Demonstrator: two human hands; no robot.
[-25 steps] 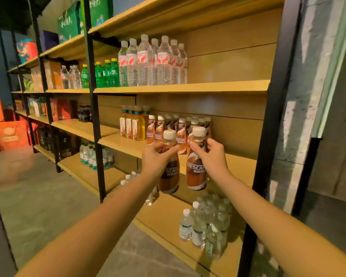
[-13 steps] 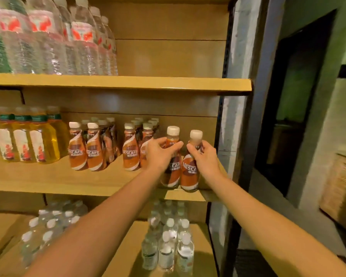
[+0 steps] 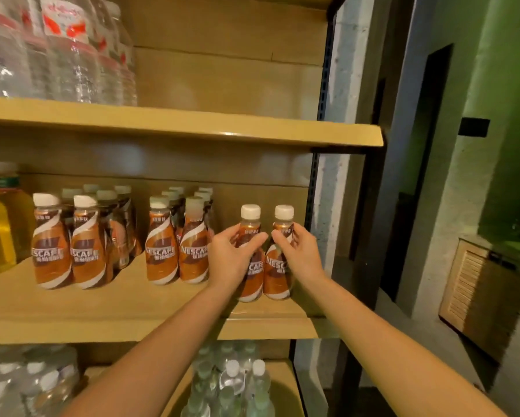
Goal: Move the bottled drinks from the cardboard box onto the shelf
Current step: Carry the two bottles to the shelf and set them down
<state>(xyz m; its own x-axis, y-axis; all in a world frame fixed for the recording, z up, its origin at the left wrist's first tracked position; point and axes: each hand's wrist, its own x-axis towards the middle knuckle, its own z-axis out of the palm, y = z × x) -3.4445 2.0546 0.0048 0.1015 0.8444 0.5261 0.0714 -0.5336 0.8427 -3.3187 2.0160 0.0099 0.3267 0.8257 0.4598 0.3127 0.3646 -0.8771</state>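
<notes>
At the far left of the middle shelf (image 3: 108, 308) stand yellow drink bottles (image 3: 0, 236), cut off by the frame edge so their labels cannot be read. Next come two clusters of Nescafe coffee bottles (image 3: 174, 248), each lined up in short rows running front to back, labels facing out; this looks like a deliberate stocking pattern, with a gap left between the groups.

To the right of those, the left hand (image 3: 233, 260) is wrapped around the neck and shoulder of a coffee bottle (image 3: 250, 236), fingers curled across its front. Touching it on the right is a second coffee bottle (image 3: 278, 272), gripped the same way by the right hand (image 3: 299, 254). Both bottles stand upright near the shelf's front edge, their bases seeming to rest on the board, close to the dark right-hand upright (image 3: 314, 191). Holding them high by the shoulder probably keeps the bases free to slide back and start a new row in the empty end of the shelf.

Much is hidden. The left hand covers most of its bottle's label, and the rear bottles in each cluster show only caps. Whether the two held bottles bear fully on the shelf or hang just above it is hard to tell. The water bottles (image 3: 72, 49) on the shelf above are blurred and cropped at the top, and those below (image 3: 234, 383) are dim. The cardboard box is not in view.
</notes>
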